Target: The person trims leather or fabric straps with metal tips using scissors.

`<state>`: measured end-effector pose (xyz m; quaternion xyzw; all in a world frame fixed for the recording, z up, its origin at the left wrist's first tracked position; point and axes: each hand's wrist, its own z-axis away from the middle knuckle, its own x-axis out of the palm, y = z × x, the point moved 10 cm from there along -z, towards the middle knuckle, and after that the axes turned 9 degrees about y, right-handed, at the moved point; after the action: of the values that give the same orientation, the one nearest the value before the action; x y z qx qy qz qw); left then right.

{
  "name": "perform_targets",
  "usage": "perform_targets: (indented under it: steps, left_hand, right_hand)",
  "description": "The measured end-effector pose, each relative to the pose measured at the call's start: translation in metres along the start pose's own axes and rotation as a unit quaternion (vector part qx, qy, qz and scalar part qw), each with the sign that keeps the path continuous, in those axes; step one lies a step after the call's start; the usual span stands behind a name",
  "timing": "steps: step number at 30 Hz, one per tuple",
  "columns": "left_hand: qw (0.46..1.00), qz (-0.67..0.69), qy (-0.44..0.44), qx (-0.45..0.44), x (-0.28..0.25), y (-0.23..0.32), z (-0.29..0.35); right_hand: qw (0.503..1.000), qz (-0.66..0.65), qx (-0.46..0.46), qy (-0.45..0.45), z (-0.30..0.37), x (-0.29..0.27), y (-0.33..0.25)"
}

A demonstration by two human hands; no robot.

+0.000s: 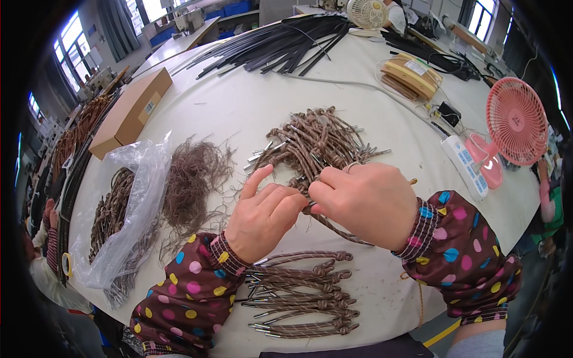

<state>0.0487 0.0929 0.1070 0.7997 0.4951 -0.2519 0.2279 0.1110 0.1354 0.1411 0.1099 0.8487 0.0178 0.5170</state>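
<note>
Both hands meet over the middle of the white table, fingertips close together. My left hand (262,218) pinches a brown cord (337,231) between thumb and fingers, its forefinger raised. My right hand (370,200) grips the same cord, which trails out below the fingers; the grip point itself is mostly hidden. Just beyond lies a heap of knotted brown cords (325,134) with silver metal tips. Nearer to me, several knotted cords (307,293) lie in bundles, with knots at the right and tips at the left. Spotted sleeves cover both forearms.
Left of my hands are a tangle of brown thread (194,185) and a clear plastic bag (140,203) with more cords. A cardboard box (132,113) stands behind. Black strips (268,45) lie at the back. At right are a pink fan (516,122) and a power strip (464,166).
</note>
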Motion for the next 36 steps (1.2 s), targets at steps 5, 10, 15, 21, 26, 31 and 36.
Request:
perform_targets:
  steps: [5,10,15,21,26,31,36]
  left_hand:
    - [0.999,0.020,0.026,-0.028,-0.002,-0.007,0.000]
    - [0.989,0.067,0.072,-0.111,-0.010,-0.024,0.004]
    - [0.821,0.376,0.100,-0.419,0.011,-0.060,0.027]
    - [0.682,0.528,0.016,-0.505,0.040,-0.043,0.038]
    - [0.726,0.491,0.068,-0.476,0.015,-0.059,0.024]
    - [0.952,0.153,-0.045,-0.262,-0.024,-0.032,-0.015]
    - [0.987,0.063,-0.094,-0.115,0.002,-0.009,-0.003]
  right_hand:
    - [0.996,-0.058,0.066,0.029,0.008,0.007,0.014]
    - [0.880,-0.386,0.273,0.047,0.036,0.041,0.041]
    - [0.766,-0.526,0.365,0.062,0.049,0.070,0.036]
    - [0.635,-0.640,0.414,0.127,0.049,0.085,0.032]
    - [0.714,-0.552,0.406,0.143,0.051,0.060,0.041]
    - [0.690,-0.589,0.395,0.142,0.056,0.055,0.052]
    - [0.770,-0.518,0.373,0.007,0.057,0.062,0.033]
